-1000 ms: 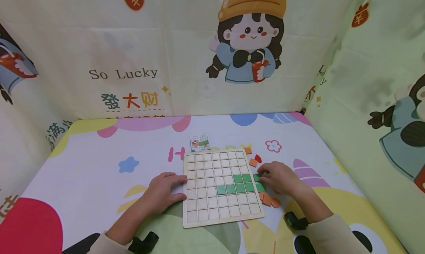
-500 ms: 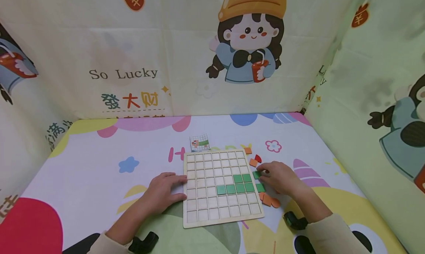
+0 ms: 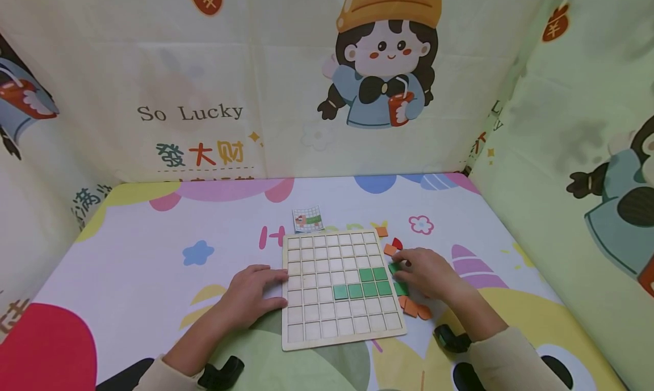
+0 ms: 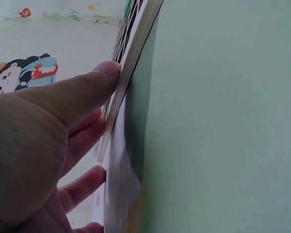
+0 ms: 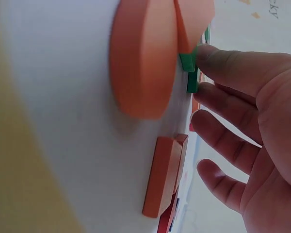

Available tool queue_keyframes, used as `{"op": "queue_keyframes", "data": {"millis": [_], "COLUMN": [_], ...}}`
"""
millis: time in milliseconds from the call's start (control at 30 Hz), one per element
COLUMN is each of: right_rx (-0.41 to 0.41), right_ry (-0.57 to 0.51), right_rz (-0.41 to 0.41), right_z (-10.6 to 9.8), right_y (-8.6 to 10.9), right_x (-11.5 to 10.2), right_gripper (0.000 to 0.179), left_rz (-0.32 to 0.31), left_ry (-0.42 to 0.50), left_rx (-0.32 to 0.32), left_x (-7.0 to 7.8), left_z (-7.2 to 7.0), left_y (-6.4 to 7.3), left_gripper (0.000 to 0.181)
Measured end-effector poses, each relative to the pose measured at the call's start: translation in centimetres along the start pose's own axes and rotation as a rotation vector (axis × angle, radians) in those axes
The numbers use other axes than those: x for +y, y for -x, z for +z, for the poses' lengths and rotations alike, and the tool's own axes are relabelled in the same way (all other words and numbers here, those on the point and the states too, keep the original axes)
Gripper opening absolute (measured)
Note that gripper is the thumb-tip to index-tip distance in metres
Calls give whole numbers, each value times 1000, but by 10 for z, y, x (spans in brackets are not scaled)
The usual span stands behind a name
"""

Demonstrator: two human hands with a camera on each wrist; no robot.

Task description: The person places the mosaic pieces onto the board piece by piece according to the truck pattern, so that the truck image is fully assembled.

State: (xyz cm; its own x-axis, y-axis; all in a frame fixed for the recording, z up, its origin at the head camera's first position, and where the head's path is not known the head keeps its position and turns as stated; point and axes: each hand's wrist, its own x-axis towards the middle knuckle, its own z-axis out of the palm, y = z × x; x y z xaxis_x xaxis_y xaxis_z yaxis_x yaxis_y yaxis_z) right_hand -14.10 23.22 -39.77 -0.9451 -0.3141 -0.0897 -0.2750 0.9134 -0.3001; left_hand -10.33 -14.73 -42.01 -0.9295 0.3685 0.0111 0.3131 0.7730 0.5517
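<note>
In the head view, a wooden grid board point(image 3: 311, 314) lies on the table with a row and a half of green square tiles point(image 3: 369, 290) set in its right part. My left hand point(image 3: 248, 294) rests against the board's left edge; the left wrist view shows the thumb point(image 4: 106, 73) and fingertips touching that edge. Just off the right side, my right hand point(image 3: 426, 272) pinches a loose green tile point(image 3: 393, 268) between thumb and index finger, which partly cover it. Another green tile point(image 3: 401, 289) lies just below, by the board's edge.
Orange pieces point(image 3: 410, 307) lie below the right hand. Farther back are orange squares point(image 3: 381, 231) and a red quarter-round piece point(image 3: 397, 243). A small picture card point(image 3: 307, 219) with a gridded design sits behind the board. Printed cloth walls stand at the back and sides.
My right hand has shifted slightly left, and the loose green tile under its fingertips has moved slightly left toward the board. The left hand and the board have stayed put.
</note>
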Motion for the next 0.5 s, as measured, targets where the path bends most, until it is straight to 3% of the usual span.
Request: {"op": "queue_keyframes", "data": {"millis": [500], "right_rx": [-19], "right_ry": [-54], "right_rz": [18], "right_z": [3], "right_y": [-2], "right_x": [-2], "right_gripper": [29], "left_rz": [1], "left_ry": [-3], "left_rx": [3], "left_x": [1], "left_z": [-1], "left_y": [0], "left_gripper": [48]}}
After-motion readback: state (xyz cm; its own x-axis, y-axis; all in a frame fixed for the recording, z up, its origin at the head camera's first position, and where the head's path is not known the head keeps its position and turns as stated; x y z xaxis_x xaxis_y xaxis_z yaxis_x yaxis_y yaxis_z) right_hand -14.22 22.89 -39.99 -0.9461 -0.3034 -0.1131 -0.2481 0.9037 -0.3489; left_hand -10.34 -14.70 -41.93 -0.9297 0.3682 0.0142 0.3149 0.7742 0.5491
